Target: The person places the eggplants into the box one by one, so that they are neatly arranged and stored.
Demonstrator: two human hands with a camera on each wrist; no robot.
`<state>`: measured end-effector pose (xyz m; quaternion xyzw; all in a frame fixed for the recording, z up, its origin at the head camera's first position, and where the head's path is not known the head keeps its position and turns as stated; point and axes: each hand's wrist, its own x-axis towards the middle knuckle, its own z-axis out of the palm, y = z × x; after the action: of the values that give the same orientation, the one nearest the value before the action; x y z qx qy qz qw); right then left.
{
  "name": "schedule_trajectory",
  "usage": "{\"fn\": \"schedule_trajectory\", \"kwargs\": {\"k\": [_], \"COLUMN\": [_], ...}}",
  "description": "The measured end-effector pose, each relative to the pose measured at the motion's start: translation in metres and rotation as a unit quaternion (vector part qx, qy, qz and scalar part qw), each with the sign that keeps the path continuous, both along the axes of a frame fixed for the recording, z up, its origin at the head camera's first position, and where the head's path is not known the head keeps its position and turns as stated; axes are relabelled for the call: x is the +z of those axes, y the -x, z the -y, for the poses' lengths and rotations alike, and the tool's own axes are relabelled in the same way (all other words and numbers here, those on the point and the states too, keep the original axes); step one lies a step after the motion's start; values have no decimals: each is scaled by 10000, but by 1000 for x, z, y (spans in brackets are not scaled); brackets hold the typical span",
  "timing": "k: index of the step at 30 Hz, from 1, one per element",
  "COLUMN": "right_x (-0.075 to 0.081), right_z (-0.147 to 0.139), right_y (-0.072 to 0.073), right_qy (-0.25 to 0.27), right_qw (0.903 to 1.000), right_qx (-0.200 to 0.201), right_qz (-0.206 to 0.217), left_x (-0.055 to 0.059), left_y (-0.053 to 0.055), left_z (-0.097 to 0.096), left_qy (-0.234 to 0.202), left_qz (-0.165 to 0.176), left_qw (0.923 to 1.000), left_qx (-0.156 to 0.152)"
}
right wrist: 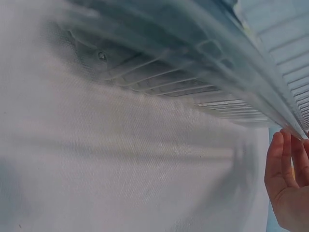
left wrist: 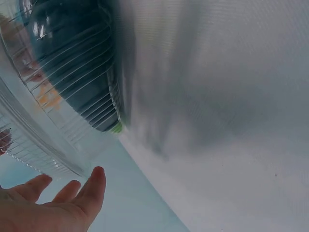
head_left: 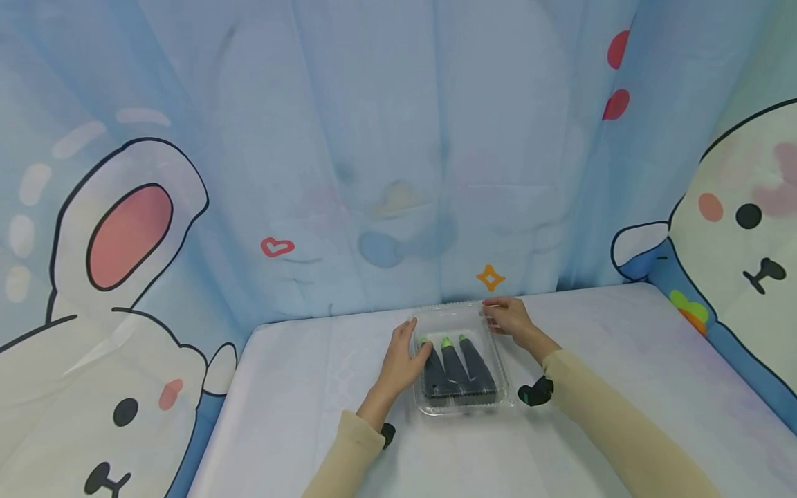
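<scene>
A clear plastic clamshell box (head_left: 457, 409) sits on the white cloth, its lid lying over several dark, tapered pieces (head_left: 474, 361) with bright green tips. Along the box's left side is my left hand (head_left: 400, 361), fingers extended near the rim and thumb over the lid's edge. In the left wrist view the fingers (left wrist: 91, 191) of that hand look fairly straight and spread beside the rim. My right hand (head_left: 512, 319) is at the far right corner. Seen in the right wrist view, its fingers (right wrist: 276, 159) and thumb pinch the thin plastic rim.
The white-covered table (head_left: 299, 387) reaches a blue curtain (head_left: 373, 173) at the back. Printed cartoon animals cover the curtain at left and right. Dark wrist devices (head_left: 537, 392) hang near both cuffs.
</scene>
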<state>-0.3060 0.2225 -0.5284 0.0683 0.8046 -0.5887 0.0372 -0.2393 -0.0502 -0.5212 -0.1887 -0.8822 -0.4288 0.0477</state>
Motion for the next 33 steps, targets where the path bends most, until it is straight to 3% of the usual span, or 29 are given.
{"fn": "schedule_trajectory", "kwargs": {"k": [20, 33], "right_x": [12, 8], "right_z": [-7, -7], "right_y": [5, 19], "right_qy": [-86, -49], "right_qw": [9983, 9985], "right_qx": [573, 552], "right_qz": [-104, -43], "left_x": [-3, -5], "left_y": [2, 5], "left_z": [-1, 1], "left_qy": [-177, -62], "left_qz": [-212, -200], "left_qw": [9996, 9998], "left_qx": [-23, -30]}}
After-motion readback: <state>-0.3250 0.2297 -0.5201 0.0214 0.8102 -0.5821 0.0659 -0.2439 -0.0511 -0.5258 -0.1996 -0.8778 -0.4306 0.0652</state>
